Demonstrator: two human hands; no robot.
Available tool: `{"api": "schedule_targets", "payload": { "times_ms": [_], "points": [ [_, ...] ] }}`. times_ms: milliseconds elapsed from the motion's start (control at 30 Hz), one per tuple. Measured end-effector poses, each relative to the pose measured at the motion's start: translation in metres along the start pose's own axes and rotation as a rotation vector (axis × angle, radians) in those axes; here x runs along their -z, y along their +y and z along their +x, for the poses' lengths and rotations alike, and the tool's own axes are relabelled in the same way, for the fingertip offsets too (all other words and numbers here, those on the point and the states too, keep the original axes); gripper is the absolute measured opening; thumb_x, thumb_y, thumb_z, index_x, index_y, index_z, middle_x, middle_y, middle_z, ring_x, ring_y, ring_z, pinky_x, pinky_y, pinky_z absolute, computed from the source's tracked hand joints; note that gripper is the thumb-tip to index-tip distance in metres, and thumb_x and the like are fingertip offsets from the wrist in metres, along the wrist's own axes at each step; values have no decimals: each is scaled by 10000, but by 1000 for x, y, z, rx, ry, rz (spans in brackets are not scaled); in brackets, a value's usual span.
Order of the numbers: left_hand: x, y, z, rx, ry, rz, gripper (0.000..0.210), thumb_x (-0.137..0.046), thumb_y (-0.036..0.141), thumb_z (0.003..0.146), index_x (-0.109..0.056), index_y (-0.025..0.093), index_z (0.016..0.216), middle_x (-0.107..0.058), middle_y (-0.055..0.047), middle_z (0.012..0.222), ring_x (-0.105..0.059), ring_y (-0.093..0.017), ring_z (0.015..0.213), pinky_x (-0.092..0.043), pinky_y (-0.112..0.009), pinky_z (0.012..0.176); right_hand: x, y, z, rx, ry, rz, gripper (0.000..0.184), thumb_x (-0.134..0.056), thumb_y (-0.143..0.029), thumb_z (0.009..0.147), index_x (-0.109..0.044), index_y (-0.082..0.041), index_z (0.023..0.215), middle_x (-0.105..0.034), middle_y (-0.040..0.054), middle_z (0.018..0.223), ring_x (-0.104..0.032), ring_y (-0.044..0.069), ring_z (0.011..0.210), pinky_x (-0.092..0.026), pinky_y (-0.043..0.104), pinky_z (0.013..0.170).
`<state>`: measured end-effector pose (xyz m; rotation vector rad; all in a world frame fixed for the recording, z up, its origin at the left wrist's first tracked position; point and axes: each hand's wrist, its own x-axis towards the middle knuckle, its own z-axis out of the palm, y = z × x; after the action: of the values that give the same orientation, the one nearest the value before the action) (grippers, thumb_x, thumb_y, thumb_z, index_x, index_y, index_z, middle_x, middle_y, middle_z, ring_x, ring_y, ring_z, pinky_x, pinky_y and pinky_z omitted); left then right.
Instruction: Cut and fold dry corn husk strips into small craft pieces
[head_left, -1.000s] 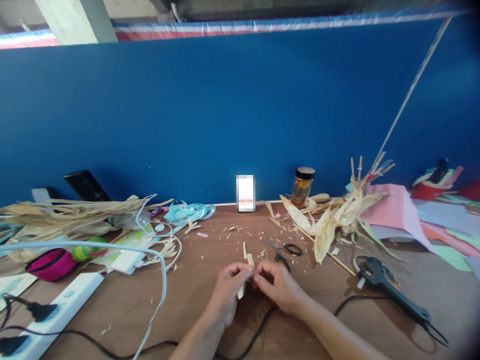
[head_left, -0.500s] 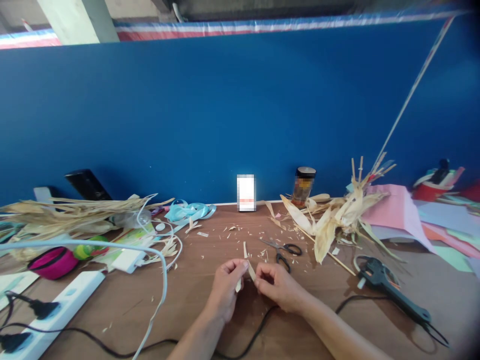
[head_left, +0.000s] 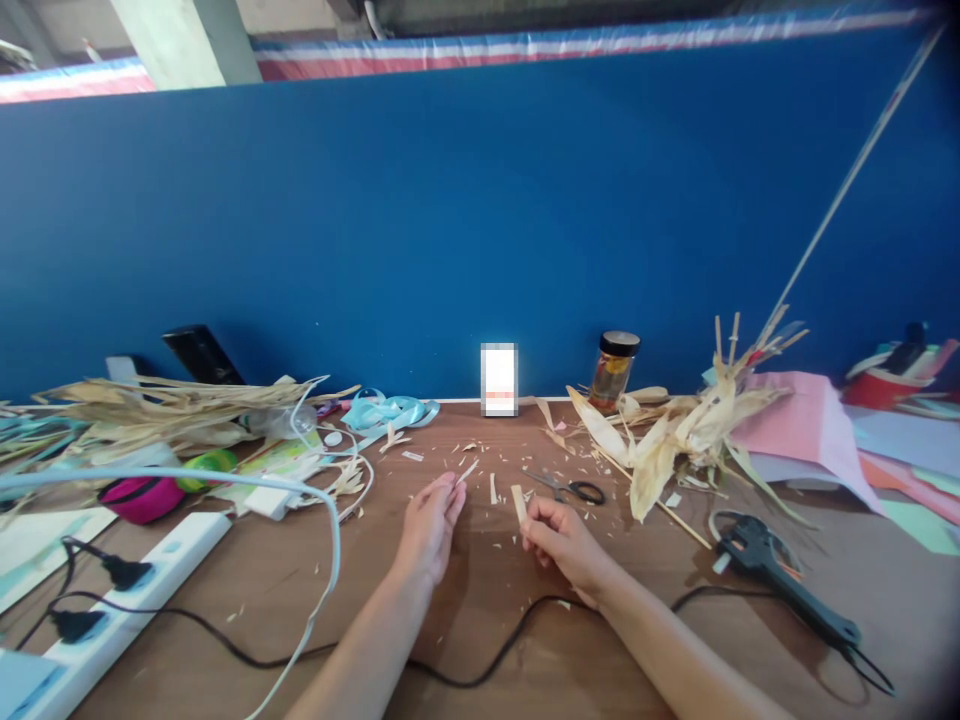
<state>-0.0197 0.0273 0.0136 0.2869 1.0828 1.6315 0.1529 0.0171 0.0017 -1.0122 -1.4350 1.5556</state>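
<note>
Over the middle of the brown table, my left hand [head_left: 433, 525] has its fingers pressed together, with a thin pale sliver of husk [head_left: 467, 471] sticking out past the fingertips. To its right, my right hand [head_left: 561, 540] pinches a short, flat strip of dried corn husk [head_left: 519, 502] that points up and away. A gap separates the two hands. Another narrow husk piece [head_left: 493, 488] lies on the table between them. Just beyond my right hand rest black-handled scissors [head_left: 585, 492], partly hidden by it. Small husk scraps are scattered around.
At right are a glue gun [head_left: 795, 585], a bundle of dried husks [head_left: 675, 450] and pink paper [head_left: 787, 425]. A lidded jar [head_left: 613, 372] stands by the blue partition [head_left: 450, 220]. On the left lie a power strip [head_left: 142, 590], white cable [head_left: 330, 540], blue ribbon [head_left: 394, 412] and more husks [head_left: 187, 400].
My hands have moved apart, left hand leftward and up, right hand slightly right. The husk strip formerly between both hands is now in the right hand alone. The view has shifted slightly.
</note>
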Motion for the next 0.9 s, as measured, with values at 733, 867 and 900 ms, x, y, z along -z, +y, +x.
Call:
{"api": "schedule_targets", "payload": {
  "times_ms": [733, 867, 900],
  "points": [
    [-11, -30, -31, 33, -489, 403, 308, -665, 353, 617, -649, 123, 821, -629, -27, 654, -555, -101, 557, -443, -218, 571, -5, -4, 2, 70, 40, -23, 275, -533, -420, 723, -452, -172, 637, -472, -54, 528, -361, 52, 415, -289, 175, 412],
    [-8, -29, -30, 52, -526, 365, 259, -677, 314, 617, -648, 128, 795, -633, -26, 679, -566, -100, 587, -453, -222, 604, -4, 1, 4, 92, 45, -78, 256, -518, -389, 743, -458, -172, 622, -452, -56, 517, -355, 56, 426, -282, 176, 414],
    [-8, -29, -29, 47, -522, 366, 241, -684, 301, 611, -647, 125, 771, -631, -22, 666, -563, -96, 575, -451, -217, 595, -4, 2, 4, 102, 46, -108, 249, -516, -376, 747, -463, -170, 618, -448, -55, 514, -360, 59, 436, -284, 177, 419]
  ]
}}
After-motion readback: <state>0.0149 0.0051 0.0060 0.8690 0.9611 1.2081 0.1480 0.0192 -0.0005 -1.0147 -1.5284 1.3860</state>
